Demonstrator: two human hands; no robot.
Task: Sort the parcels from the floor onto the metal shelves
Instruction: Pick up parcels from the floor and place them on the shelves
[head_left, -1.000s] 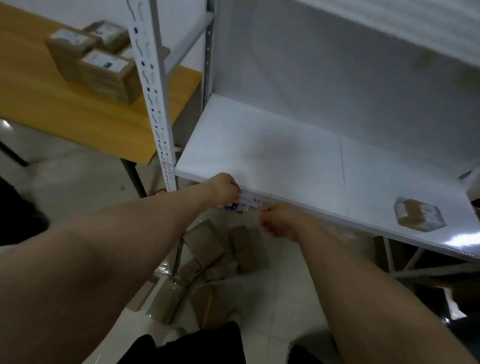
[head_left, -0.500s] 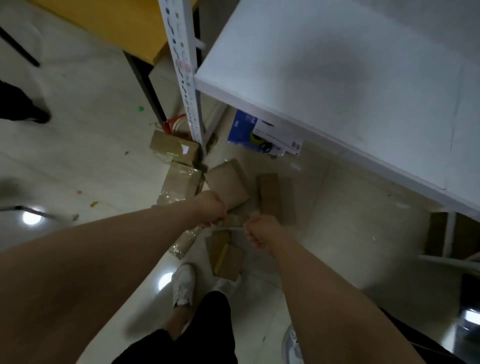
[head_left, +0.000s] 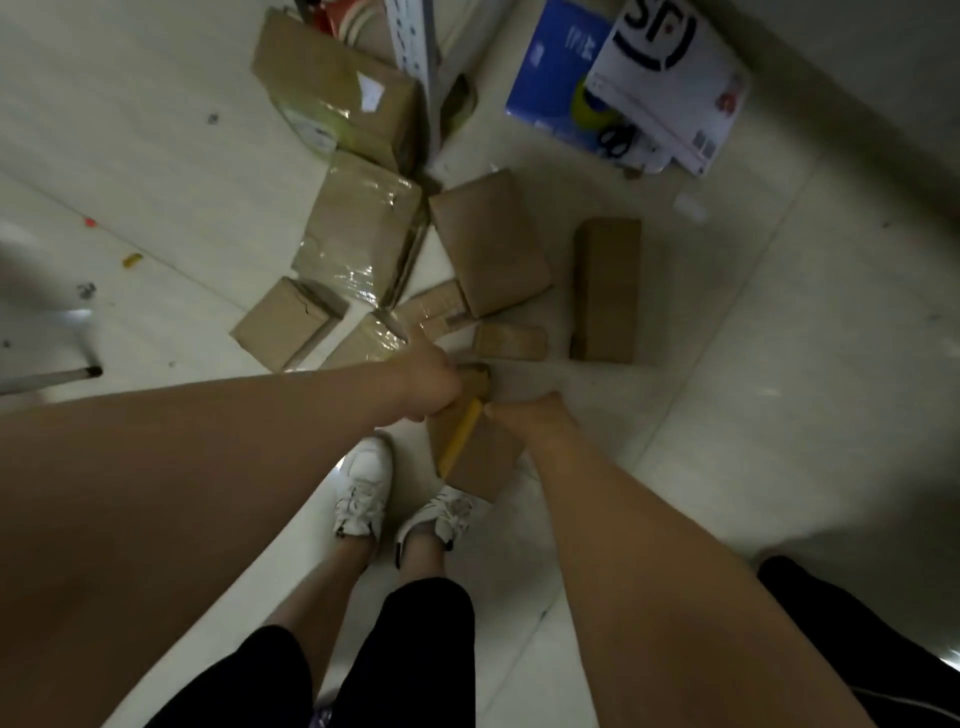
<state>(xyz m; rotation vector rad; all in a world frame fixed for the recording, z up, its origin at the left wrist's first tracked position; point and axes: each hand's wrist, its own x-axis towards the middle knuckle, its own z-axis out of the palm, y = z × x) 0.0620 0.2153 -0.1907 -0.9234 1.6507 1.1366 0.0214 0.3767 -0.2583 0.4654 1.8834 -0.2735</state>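
Note:
Several brown cardboard parcels lie scattered on the pale tiled floor (head_left: 727, 415). The nearest one, a brown parcel with a yellow tape stripe (head_left: 475, 460), sits just ahead of my white shoes. My left hand (head_left: 431, 387) curls over its far left end. My right hand (head_left: 524, 415) grips its far right edge beside the yellow stripe. Other parcels lie beyond: a taped one (head_left: 358, 228), a plain one (head_left: 488, 241), a tall narrow one (head_left: 605, 288) and a small square one (head_left: 283, 322). Only the foot of the metal shelf upright (head_left: 415, 57) shows.
A blue packet (head_left: 545, 78) and a white SF mailer (head_left: 670, 78) with scissors on them lie on the floor at the top right. A larger box (head_left: 332, 88) leans by the upright. A thin metal leg (head_left: 52, 376) pokes in from the left.
My view has tipped from the white shelf down to the floor. Both hands have dropped from the shelf edge to the yellow-striped parcel by my feet.

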